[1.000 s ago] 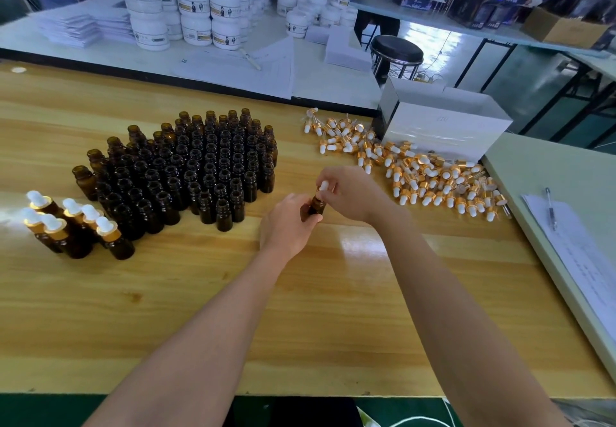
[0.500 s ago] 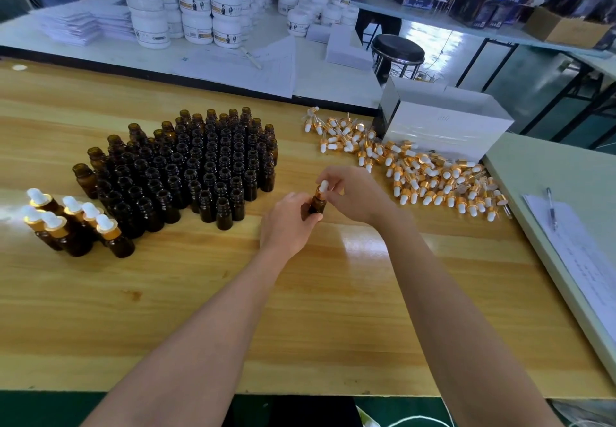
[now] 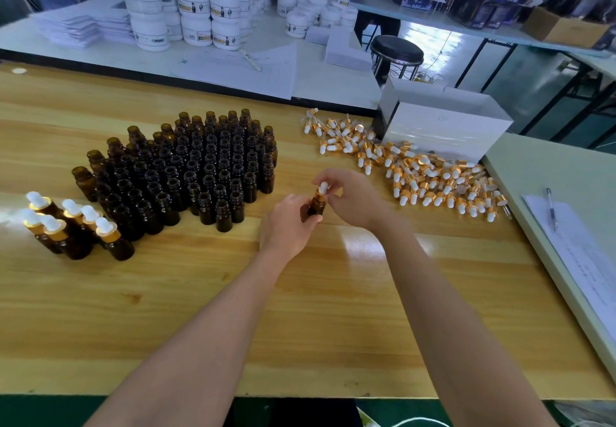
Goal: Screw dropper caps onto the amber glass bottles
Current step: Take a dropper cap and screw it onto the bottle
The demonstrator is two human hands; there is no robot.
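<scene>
- Two hands meet over the wooden tabletop (image 3: 333, 293). The left hand (image 3: 288, 223) grips a small amber glass bottle (image 3: 316, 207) to steady it, and the right hand (image 3: 353, 199) pinches its white-bulbed, gold-collared dropper cap (image 3: 322, 189), seemingly to twist it down.
- Open amber bottles (image 3: 200, 166) stand to the left and loose dropper caps (image 3: 426, 176) lie to the right, both within reach.
- Compared with a second ago, hands and bottle sit in the same spot.

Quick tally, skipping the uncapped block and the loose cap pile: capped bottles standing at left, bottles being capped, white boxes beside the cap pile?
Capped bottles at left: 6
Bottle being capped: 1
White box: 1
Total: 8
</scene>
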